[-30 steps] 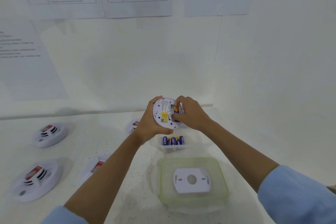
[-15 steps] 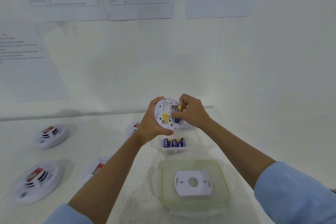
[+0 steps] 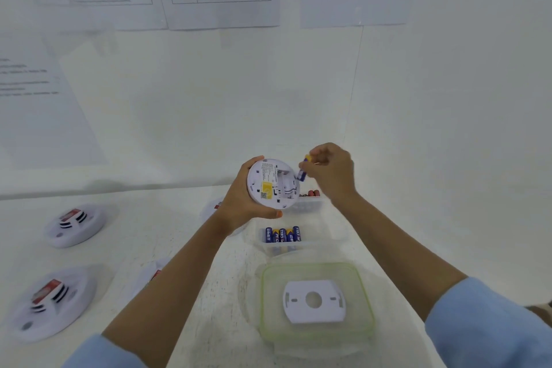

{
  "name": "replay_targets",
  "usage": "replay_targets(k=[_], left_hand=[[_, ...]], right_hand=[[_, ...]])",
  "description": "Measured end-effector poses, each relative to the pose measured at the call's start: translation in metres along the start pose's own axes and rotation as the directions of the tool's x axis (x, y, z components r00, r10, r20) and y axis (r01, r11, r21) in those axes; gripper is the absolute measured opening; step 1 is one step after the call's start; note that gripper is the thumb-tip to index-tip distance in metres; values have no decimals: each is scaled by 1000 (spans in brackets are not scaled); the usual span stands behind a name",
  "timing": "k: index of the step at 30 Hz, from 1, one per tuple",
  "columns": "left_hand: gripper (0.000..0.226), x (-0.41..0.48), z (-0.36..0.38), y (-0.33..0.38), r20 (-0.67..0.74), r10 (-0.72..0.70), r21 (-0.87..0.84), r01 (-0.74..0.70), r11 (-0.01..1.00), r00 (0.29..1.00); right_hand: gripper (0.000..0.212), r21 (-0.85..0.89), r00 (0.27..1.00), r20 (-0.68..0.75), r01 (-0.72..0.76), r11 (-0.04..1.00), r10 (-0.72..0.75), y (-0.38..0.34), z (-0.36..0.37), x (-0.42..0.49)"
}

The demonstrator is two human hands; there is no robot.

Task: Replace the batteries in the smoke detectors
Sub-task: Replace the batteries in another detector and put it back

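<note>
My left hand grips a round white smoke detector, held above the table with its back side and yellow label facing me. The battery bay on that back side looks open. My right hand pinches a blue and yellow battery just off the detector's right edge, clear of the bay. Below the hands, a small clear tray holds several blue batteries side by side.
A green-rimmed clear lid near me carries a white mounting plate. Another clear tray with reddish batteries sits behind the detector. Two smoke detectors lie at left; others are partly hidden under my left arm. Walls close in behind and right.
My right hand has pulled the blue battery out of the detector's bay and lifted it up and to the right. My left hand kept the detector in place.
</note>
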State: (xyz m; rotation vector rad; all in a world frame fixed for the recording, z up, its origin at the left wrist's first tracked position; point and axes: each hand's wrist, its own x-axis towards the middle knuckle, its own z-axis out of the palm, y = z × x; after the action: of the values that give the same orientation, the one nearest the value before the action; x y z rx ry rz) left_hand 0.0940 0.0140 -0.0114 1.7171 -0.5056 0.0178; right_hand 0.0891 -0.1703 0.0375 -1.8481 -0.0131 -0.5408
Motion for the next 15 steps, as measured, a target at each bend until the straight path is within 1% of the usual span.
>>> replay_targets(k=[1, 2, 3, 4, 5, 7, 10, 13, 15], left_hand=[[102, -1, -2, 1, -5, 5, -1, -5, 1000, 1000], [102, -1, -4, 1, -8, 10, -4, -10, 1000, 1000], [102, -2, -5, 1, -13, 14, -4, -14, 1000, 1000], [102, -2, -6, 2, -17, 17, 1, -17, 1000, 1000], [103, -2, -7, 2, -19, 19, 8, -19, 1000, 1000], [103, -1, -7, 3, -24, 20, 16, -19, 1000, 1000], [103, -2, -9, 5, -33, 20, 28, -19, 999, 999], [100, -1, -12, 4, -49, 16, 44, -14, 999, 999], [99, 0, -14, 4, -62, 10, 48, -7, 999, 998]], right_hand=[[20, -15, 998, 12, -57, 998, 57, 2, -6, 3], [18, -96, 991, 84, -100, 990, 109, 5, -11, 4], [16, -227, 968, 191, -119, 967, 164, 9, -14, 3], [16, -364, 930, 294, -102, 926, 218, 15, -13, 0], [16, -478, 892, 368, -61, 876, 262, 21, -10, -4], [19, -617, 837, 441, 22, 787, 322, 31, -1, -12], [31, -729, 775, 475, 82, 680, 416, 43, 11, -16], [34, -744, 728, 492, 66, 665, 478, 45, 14, -17], [35, -744, 687, 532, 99, 661, 496, 40, 13, -15]])
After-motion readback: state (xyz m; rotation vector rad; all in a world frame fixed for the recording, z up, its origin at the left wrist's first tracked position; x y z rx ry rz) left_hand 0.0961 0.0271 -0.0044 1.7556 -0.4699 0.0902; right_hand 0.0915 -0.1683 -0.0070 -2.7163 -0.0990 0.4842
